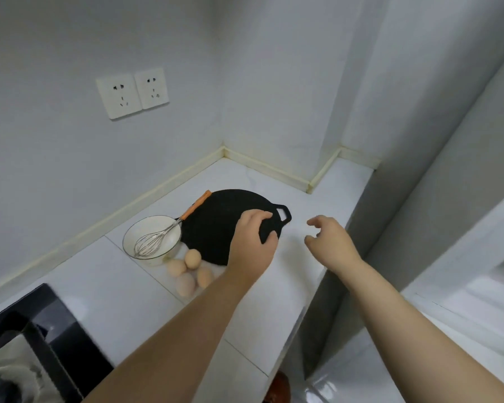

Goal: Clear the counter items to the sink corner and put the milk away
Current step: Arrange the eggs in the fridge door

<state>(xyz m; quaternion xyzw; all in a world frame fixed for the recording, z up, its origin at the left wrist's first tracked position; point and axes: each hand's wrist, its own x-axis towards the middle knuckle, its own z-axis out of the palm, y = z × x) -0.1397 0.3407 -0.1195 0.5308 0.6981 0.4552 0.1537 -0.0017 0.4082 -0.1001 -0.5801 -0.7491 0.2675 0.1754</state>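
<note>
A round black griddle pan (216, 225) lies on the white counter (274, 301) near the wall corner. My left hand (253, 242) grips its near right rim, thumb on top, beside the loop handle (282, 213). My right hand (329, 242) hovers to the right of the pan, fingers curled apart and holding nothing. Left of the pan stands a white bowl (152, 239) with a wire whisk (157, 237) in it; the whisk's orange handle rests across the pan's edge. Several eggs (189, 271) lie in front of the bowl. No milk is in view.
A black sink (32, 338) sits at the lower left with something grey inside. Two wall sockets (133, 93) are above the counter. The counter ends at a grey wall on the right, next to a white appliance (463, 301).
</note>
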